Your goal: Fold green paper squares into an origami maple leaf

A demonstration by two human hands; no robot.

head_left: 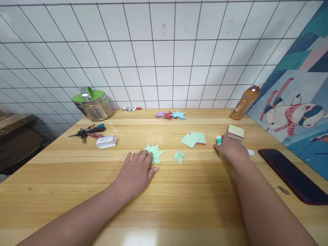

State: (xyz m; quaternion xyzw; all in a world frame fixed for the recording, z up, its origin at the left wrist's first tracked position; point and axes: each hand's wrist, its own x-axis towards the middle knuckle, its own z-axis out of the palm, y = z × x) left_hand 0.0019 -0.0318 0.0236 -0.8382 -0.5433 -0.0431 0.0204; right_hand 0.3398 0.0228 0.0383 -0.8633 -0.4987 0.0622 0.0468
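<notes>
Star-shaped paper [155,153]: pale green. Small folded piece [179,156]: pale green. Paper squares [191,140]: pale green. Tube [218,139]: green and white. Purple leaf [160,114]; red leaf [168,115]; light-blue leaf [179,115]. Table [164,208]: yellow-brown, wood-grained. Wall [162,53]: white, dark-lined grid. Pot [96,111]: silver, green lid [98,95]. Bottle [243,104]: amber, white cap [258,83]. Phone [294,177]: black, dark-red edge.

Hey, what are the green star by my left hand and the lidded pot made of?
Green star: seemingly matte paper, judging by its crisp folds. Pot: shiny metal, probably steel, given its grey reflective side; its lid looks like plastic, from the even green colour.
</notes>
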